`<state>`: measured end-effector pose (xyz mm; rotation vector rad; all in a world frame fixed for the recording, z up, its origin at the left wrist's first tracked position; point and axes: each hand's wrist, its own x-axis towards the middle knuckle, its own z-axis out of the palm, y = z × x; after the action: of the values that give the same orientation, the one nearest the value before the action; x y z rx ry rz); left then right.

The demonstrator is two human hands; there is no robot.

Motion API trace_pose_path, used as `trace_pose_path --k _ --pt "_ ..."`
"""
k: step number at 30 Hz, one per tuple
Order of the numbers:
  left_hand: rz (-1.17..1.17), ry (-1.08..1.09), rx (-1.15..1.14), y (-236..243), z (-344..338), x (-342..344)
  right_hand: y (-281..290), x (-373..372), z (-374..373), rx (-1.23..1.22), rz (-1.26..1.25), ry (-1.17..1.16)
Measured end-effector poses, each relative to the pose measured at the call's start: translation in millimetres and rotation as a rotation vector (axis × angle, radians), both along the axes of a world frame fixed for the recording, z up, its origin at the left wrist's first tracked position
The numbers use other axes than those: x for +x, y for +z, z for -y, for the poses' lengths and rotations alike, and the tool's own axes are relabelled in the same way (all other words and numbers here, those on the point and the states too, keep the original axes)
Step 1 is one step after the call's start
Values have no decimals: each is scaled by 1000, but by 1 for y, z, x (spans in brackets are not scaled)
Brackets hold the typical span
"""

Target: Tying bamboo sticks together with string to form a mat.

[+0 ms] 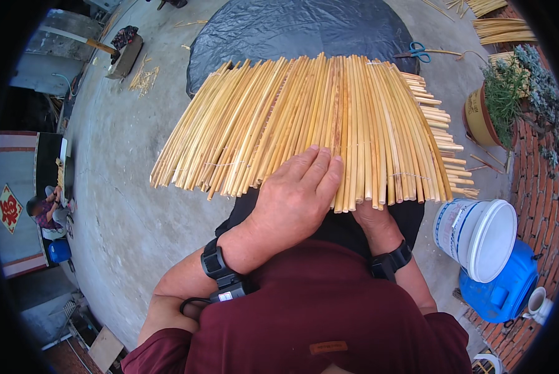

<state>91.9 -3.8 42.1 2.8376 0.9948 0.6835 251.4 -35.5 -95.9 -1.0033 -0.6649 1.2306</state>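
A mat of pale yellow reed stalks (273,112), bound with thin string, spans my lap in the head view. More stalks (454,174) stick out sideways beneath its right side. My left hand (299,193) lies on top near the mat's lower middle, its fingers extended flat on the stalks. My right hand (374,215) is under the lower edge right of centre, its fingers hidden by the mat.
Beyond the mat lie a black plastic-covered round surface (292,28) and scissors (420,52). Right are a potted plant (476,112), white bucket (473,230) and blue jug (501,299). A seated person (46,212) works at far left. Stalk bundles (497,28) lie back right.
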Motion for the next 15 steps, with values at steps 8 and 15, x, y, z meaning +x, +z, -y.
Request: trace_pose_path --k 8,15 --pt "54 16 28 1 -3 1 4 -3 -7 -44 -202 -75" --pt "72 26 -8 2 -3 1 3 -5 -14 -123 -397 -148"
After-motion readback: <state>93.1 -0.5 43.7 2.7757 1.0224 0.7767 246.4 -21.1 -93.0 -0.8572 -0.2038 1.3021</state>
